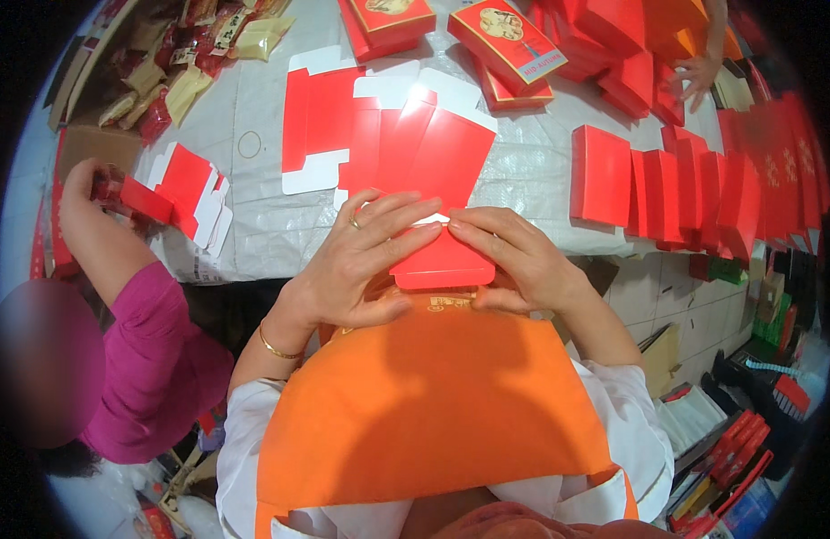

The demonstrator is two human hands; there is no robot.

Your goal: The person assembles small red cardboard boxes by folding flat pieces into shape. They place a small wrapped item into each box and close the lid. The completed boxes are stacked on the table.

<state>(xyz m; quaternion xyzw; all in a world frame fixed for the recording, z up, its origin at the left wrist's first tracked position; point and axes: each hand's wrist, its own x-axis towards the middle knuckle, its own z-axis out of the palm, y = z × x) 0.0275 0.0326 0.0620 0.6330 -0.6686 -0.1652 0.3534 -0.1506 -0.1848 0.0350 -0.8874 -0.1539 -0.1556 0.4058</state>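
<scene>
Between my two hands is a small red cardboard box (444,261), close to my orange apron at the table's near edge. My left hand (361,256) grips its left side, fingers over the far end and thumb below. On the other side my right hand (520,260) holds it the same way, fingertips bent over the far edge, where a white flap shows. Just beyond my fingers lie several flat red box blanks (406,135) with white flaps, fanned over one another. The box's underside is hidden.
Several folded red boxes (600,177) stand in a row at right. Printed red gift boxes (507,40) lie at the far side. A carton of wrapped packets (186,67) is far left. At left a co-worker's arm (110,225) holds a red box; another person's hand (700,76) reaches in far right.
</scene>
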